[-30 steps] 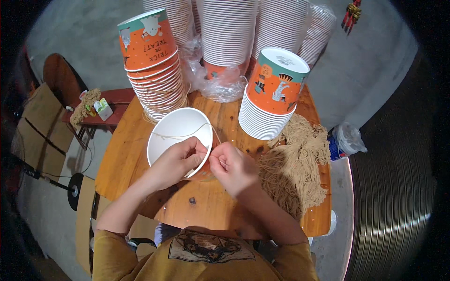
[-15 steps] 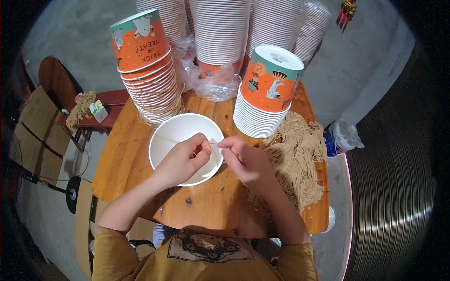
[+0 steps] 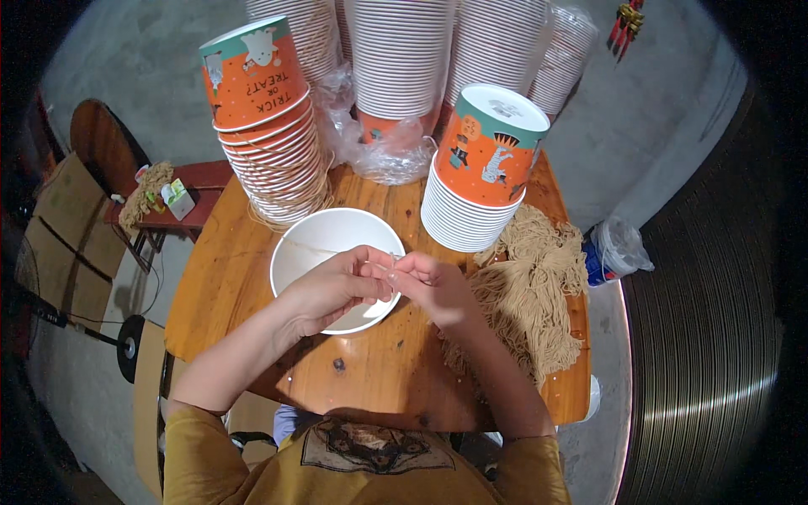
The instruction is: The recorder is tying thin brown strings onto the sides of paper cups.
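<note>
A white paper bucket stands mouth up on the table, with a thin tan string running across its inside. Over the right part of its rim, my left hand pinches the string. My right hand meets it there, fingertips closed on the same string; the piece between the fingers is mostly hidden. To the right lies a loose heap of tan string. Upside-down orange and green buckets form a stack behind my right hand. Another such stack, with strings hanging round its rims, stands at the left.
Tall wrapped stacks of buckets line the table's far side, with crumpled clear plastic before them. A red bench with more string is at the left. A blue pail stands beyond the wooden table's right edge.
My hands have come together: the fingertips, apart with string between them before, now touch. My left fingers have moved slightly right and down. The view has shifted a little.
</note>
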`<action>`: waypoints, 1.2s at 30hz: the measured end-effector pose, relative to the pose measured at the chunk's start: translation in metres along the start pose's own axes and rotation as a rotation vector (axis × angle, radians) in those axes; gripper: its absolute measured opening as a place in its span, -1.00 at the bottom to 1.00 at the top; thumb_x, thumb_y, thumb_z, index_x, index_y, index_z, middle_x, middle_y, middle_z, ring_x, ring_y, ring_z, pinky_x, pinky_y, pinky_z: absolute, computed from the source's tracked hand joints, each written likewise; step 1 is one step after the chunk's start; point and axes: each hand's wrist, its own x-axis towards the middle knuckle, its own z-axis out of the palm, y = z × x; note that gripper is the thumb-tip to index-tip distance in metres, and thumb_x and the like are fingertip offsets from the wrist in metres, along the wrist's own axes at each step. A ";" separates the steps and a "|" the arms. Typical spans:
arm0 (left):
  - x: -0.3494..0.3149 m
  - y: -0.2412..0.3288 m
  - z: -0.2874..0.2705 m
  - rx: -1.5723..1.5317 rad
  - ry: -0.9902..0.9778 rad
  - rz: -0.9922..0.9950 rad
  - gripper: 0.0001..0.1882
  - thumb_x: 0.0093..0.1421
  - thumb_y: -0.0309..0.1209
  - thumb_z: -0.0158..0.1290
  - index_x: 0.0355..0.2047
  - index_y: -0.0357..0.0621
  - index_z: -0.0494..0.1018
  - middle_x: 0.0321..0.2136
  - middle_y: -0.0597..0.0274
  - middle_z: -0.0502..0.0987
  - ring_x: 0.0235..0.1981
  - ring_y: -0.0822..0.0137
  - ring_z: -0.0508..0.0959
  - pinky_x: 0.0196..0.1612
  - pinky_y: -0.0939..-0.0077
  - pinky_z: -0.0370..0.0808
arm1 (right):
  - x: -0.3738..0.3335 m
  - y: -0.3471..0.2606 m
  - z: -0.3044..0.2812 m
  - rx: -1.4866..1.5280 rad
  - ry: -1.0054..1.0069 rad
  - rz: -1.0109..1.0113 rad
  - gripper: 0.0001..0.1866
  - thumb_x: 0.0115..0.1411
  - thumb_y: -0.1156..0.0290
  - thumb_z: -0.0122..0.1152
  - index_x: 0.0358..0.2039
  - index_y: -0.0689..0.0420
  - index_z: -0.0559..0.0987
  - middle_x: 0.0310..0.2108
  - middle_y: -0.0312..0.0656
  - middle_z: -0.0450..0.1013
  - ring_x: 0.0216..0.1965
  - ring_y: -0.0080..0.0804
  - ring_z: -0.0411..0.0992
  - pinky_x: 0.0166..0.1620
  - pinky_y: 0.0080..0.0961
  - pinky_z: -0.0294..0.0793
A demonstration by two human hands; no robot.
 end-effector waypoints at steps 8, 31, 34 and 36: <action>0.002 -0.006 -0.004 0.038 -0.026 -0.032 -0.90 0.17 -0.49 0.02 -0.28 -0.21 0.41 -0.41 0.36 0.47 -0.43 0.61 0.41 -0.38 0.75 0.34 | -0.004 -0.016 -0.010 0.195 -0.064 -0.003 -0.86 0.20 0.42 0.14 -0.26 0.17 0.45 -0.54 -0.45 0.37 -0.51 -0.77 0.25 -0.42 -0.75 0.21; 0.008 -0.001 0.005 0.180 -0.155 0.010 -0.89 0.20 -0.46 0.02 -0.30 -0.22 0.45 -0.45 0.41 0.44 -0.46 0.60 0.38 -0.38 0.74 0.33 | 0.004 -0.006 -0.036 -0.067 0.030 -0.336 -0.92 0.17 0.49 0.08 -0.30 0.13 0.47 -0.54 -0.39 0.37 -0.50 -0.74 0.29 -0.38 -0.71 0.27; 0.009 0.001 0.007 0.139 -0.122 -0.015 -0.90 0.20 -0.46 0.03 -0.32 -0.23 0.45 -0.47 0.40 0.44 -0.47 0.61 0.38 -0.40 0.76 0.32 | -0.004 0.009 -0.044 -0.224 0.059 -0.496 -0.93 0.12 0.47 0.14 -0.35 0.06 0.49 -0.54 -0.44 0.37 -0.48 -0.72 0.30 -0.13 -0.55 0.23; 0.011 0.001 0.007 0.115 -0.092 -0.017 -0.91 0.21 -0.46 0.03 -0.33 -0.24 0.45 -0.48 0.39 0.44 -0.48 0.61 0.38 -0.41 0.77 0.32 | -0.013 0.008 -0.038 -0.357 0.123 -0.576 -0.93 0.02 0.43 0.24 -0.47 -0.02 0.51 -0.57 -0.54 0.36 -0.48 -0.65 0.33 0.11 -0.37 -0.02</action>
